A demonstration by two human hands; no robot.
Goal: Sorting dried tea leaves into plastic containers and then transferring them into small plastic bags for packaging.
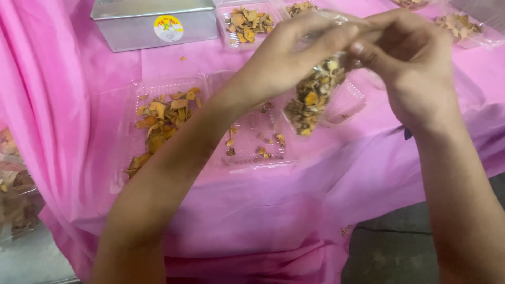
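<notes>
Left hand (294,52): raised above the table, fingers pinched on the top edge of a small clear plastic bag (314,94), thumb side toward the other hand.

Right hand (407,60): raised at 3 o'clock of the left hand, touching it, fingertips likewise pinched on the bag's mouth. Both hands grip the same bag.

Clear plastic bag: hangs below the two hands, tilted toward 7 o'clock, filled with dried yellow-brown chips. It sits in the air, clear of the table, above an open clamshell.

Open clear clamshell tray (150,89): lies flat at 8 o'clock of the bag, on the pink tablecloth (252,210). Its left half carries a heap of dried orange-brown pieces (160,123); its right half, partly hidden by the left forearm, holds a few scattered crumbs (263,151).

Metal box (152,23): at 11 o'clock, far edge of the table, round sticker on its front.

Filled clear tray (247,23): just beside the box at its 3 o'clock, same dried chips inside.

Further clear tray (463,26): at 2 o'clock, behind the right hand, contents similar.

Pink tablecloth: covers the table, drapes over the near edge.
</notes>
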